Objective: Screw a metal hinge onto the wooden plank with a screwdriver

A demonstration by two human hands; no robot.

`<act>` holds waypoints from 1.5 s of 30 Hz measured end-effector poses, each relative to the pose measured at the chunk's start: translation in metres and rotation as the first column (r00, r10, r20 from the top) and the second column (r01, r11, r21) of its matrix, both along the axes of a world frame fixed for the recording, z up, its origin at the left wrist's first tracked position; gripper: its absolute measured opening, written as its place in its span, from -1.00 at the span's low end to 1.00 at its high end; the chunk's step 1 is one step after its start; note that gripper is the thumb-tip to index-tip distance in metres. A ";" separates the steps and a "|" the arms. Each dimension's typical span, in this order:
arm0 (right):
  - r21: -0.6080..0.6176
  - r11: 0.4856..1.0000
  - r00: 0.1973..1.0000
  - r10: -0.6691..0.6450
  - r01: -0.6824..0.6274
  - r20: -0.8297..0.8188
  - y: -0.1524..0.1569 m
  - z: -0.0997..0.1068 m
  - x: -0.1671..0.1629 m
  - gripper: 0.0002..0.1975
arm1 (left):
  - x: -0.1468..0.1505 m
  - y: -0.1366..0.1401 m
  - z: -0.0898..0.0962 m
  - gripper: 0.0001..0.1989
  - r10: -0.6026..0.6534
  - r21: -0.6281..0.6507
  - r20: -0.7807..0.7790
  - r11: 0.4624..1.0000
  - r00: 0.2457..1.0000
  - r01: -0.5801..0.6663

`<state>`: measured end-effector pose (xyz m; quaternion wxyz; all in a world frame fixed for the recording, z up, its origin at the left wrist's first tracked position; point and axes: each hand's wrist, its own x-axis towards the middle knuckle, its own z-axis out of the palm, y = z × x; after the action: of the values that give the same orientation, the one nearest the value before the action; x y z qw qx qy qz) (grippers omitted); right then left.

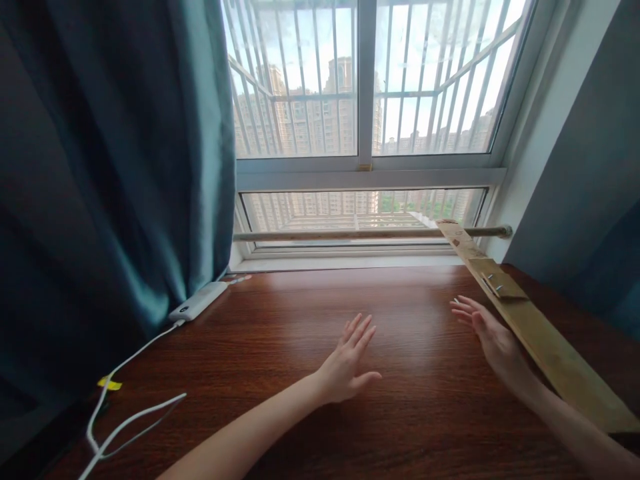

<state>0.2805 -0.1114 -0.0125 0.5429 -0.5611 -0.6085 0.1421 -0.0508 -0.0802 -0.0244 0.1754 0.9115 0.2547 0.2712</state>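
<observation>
My left hand (pixel 347 367) is at the middle of the dark red-brown wooden tabletop (pixel 280 320), fingers stretched forward and thumb apart. Nothing is in it; whether the palm touches the wood I cannot tell. My right hand (pixel 493 337) lies just left of a long wooden board (pixel 555 347), fingers extended to the left. A tiny pale spot shows at its fingertips, too small to name. The board slants from the lower right to the window, its far end by a horizontal pole (pixel 340 235). A smaller wood piece (pixel 500 279) on it carries two short metal pins, perhaps screws or nails.
At the left, a white power bank-like box (pixel 199 301) with a white cable (pixel 133 348) lies against a blue curtain (pixel 200 133). A yellow scrap (pixel 110 384) is near the cable. A barred window (pixel 365 163) stands behind the table, with a wall (pixel 565 153) at the right.
</observation>
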 end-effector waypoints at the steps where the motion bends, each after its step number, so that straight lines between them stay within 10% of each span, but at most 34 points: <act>1: -0.054 0.987 0.988 0.147 -0.150 -0.054 -0.001 -0.005 -0.036 -0.46 | -0.007 0.001 -0.002 -0.25 0.022 -0.021 0.044 1.000 0.999 -0.021; 5: -0.106 0.876 0.876 0.449 -0.471 -0.176 0.001 -0.019 -0.150 -0.47 | -0.020 0.000 -0.013 -0.31 0.076 -0.172 0.256 0.985 0.964 -0.032; 10: -0.042 0.773 0.750 0.598 -0.633 -0.284 0.008 -0.032 -0.208 -0.48 | -0.024 -0.008 -0.024 -0.34 0.209 -0.404 0.413 0.914 0.886 -0.027; 27: -0.035 0.682 0.650 0.679 -0.731 -0.340 -0.005 -0.030 -0.204 -0.46 | -0.017 -0.021 -0.016 -0.52 0.206 -0.622 0.572 0.740 0.794 0.256; 34: -0.059 0.555 0.556 0.815 -0.830 -0.164 -0.019 -0.013 -0.200 -0.45 | -0.012 -0.033 -0.010 -0.45 -0.001 -0.612 0.680 0.549 0.733 0.569; 37: -0.088 0.513 0.520 0.846 -0.854 -0.118 -0.021 -0.010 -0.199 -0.48 | -0.012 -0.034 -0.007 -0.56 -0.031 -0.618 0.656 0.551 0.754 0.561; 45: -0.135 0.499 0.500 0.734 -0.856 -0.459 -0.018 -0.019 -0.209 -0.49 | -0.009 -0.027 -0.028 -0.66 0.152 -0.733 0.629 0.440 0.762 0.518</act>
<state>0.0717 -0.1291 -0.0312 0.4007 -0.2613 -0.6599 0.5793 -0.0600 -0.1067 -0.0522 0.7222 0.5658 0.1763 0.3566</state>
